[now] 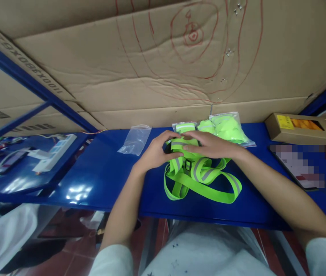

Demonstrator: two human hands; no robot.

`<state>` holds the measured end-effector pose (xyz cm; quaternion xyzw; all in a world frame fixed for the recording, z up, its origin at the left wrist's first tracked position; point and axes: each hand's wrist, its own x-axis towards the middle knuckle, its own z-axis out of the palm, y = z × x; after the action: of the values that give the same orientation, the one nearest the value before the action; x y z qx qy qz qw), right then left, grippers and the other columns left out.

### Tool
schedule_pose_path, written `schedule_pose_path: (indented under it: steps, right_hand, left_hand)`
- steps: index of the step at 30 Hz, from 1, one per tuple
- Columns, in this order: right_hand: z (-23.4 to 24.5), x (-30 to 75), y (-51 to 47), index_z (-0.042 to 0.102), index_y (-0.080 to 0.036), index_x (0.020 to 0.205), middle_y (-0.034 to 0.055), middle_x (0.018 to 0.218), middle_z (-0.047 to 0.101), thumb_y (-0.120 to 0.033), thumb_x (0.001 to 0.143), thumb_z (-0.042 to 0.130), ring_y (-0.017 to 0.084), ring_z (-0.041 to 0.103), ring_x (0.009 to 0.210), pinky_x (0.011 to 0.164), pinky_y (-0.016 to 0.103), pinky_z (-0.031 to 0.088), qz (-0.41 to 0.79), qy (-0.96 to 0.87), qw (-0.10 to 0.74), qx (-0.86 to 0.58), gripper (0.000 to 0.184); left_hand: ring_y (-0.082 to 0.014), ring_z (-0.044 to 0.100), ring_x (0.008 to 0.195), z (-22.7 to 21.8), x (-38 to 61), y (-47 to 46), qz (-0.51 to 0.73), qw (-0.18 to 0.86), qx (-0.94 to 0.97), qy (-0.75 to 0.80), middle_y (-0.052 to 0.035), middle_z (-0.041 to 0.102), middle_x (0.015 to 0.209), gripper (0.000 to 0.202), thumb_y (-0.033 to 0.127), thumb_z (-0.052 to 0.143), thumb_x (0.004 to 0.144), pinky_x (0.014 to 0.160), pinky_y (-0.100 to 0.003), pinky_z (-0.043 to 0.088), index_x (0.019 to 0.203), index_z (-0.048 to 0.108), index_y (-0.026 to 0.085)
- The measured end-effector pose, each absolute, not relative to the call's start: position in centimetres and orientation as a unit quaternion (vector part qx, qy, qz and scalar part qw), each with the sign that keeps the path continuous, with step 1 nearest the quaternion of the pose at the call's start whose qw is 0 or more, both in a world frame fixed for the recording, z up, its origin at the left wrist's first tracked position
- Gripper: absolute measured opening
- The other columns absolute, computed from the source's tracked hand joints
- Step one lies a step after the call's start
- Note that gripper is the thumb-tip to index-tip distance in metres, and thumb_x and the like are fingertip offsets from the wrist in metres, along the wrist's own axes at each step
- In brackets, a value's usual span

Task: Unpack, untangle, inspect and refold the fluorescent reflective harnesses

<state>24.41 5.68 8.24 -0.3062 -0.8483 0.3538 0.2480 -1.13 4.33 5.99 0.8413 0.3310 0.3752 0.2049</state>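
Both of my hands are wrapped round a bundled neon-yellow reflective strap (217,191) with a silver stripe and a black buckle. My left hand (159,151) curls round its left side, thumb in front. From the right, my right hand (208,145) lies over the top of the bundle with its fingers bent onto it. Loose loops of the strap spread on the blue table below my hands. Just behind them lie clear bags (228,128) of more neon-yellow straps, partly hidden by my hands.
A clear plastic bag (135,140) lies left of my hands. To the right are an open-windowed cardboard box (283,132) and a dark-edged device (287,163), partly blurred out. Cardboard (157,92) walls the back of the blue table (102,172). A white power strip (55,153) lies far left.
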Motion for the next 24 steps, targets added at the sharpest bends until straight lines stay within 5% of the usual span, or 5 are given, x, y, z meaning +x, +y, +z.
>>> schedule_pose_path:
  steps: [5,16,19,21,24]
  right_hand:
    - [7.2,23.6,6.7,0.067,-0.019,0.091,0.0001,0.08,0.065,-0.059,0.089,0.07,0.016,0.056,0.073,0.068,0.029,0.04,0.444,-0.795,0.264,-0.319,0.04]
    - [9.8,28.1,7.9,0.063,-0.019,0.078,-0.0033,0.071,0.058,-0.048,0.076,0.087,0.011,0.05,0.063,0.06,0.026,0.036,0.584,-0.645,0.367,-0.328,0.038]
    - [9.8,29.4,8.5,0.072,-0.021,0.087,0.0002,0.083,0.068,-0.051,0.084,0.082,0.014,0.061,0.075,0.069,0.028,0.047,0.576,-0.64,0.385,-0.333,0.032]
    - [9.5,29.7,8.8,0.075,-0.025,0.108,0.0033,0.11,0.075,-0.054,0.09,0.076,0.018,0.068,0.103,0.092,0.031,0.053,0.553,-0.662,0.386,-0.328,0.034]
    - [8.7,29.9,9.2,0.063,-0.03,0.141,0.0063,0.144,0.066,-0.053,0.094,0.072,0.022,0.059,0.136,0.116,0.039,0.047,0.543,-0.706,0.33,-0.313,0.053]
  left_hand:
    - [-0.0253,0.067,0.113,5.6,-1.2,4.5,0.371,0.207,0.842,0.332,-0.0114,0.07,0.124,0.053,0.037,0.089,0.082,0.101,-0.038,0.051,0.128,0.066,0.024]
    - [-0.0251,0.067,0.111,5.1,-2.7,6.3,0.354,0.189,0.836,0.376,-0.0117,0.071,0.12,0.049,0.049,0.088,0.08,0.1,-0.039,0.051,0.114,0.069,0.019]
    - [-0.0248,0.068,0.109,4.9,-3.4,6.9,0.365,0.226,0.817,0.385,-0.012,0.072,0.118,0.046,0.048,0.089,0.078,0.099,-0.039,0.051,0.108,0.071,0.018]
    - [-0.0245,0.068,0.109,5.0,-3.6,6.9,0.38,0.266,0.8,0.38,-0.0124,0.072,0.119,0.043,0.045,0.09,0.078,0.097,-0.037,0.052,0.107,0.072,0.018]
    - [-0.0238,0.069,0.11,5.5,-3.8,6.7,0.428,0.309,0.772,0.354,-0.0116,0.072,0.118,0.037,0.04,0.091,0.077,0.095,-0.035,0.053,0.102,0.073,0.019]
